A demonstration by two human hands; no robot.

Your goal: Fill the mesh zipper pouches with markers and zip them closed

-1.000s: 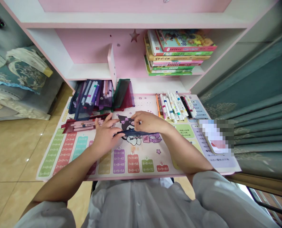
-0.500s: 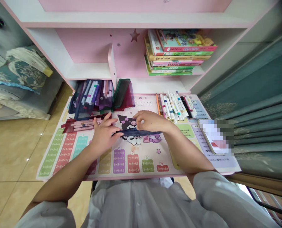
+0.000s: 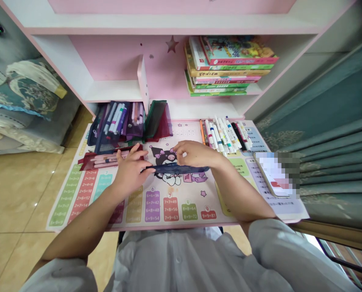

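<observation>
My left hand pinches one end of a flat navy mesh pouch on the multiplication-table desk mat, and my right hand curves just above it. Pink pencils lie in a red pouch beside my left hand — a bundle of markers sits beyond my right.

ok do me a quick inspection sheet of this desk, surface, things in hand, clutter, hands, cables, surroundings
surface: pink and white desk covered by a times-table mat
things in hand: dark blue mesh pouch lying across the mat; red pouch with pink pencils beside it
clutter: mesh pouches with pens, loose markers, phone with blurred screen, books on the shelf
hands: left hand at the blue pouch's left end, right hand over its middle, grip unclear
cables: nothing seen
surroundings: teal curtain to the right, tiled floor and cushions to the left
</observation>
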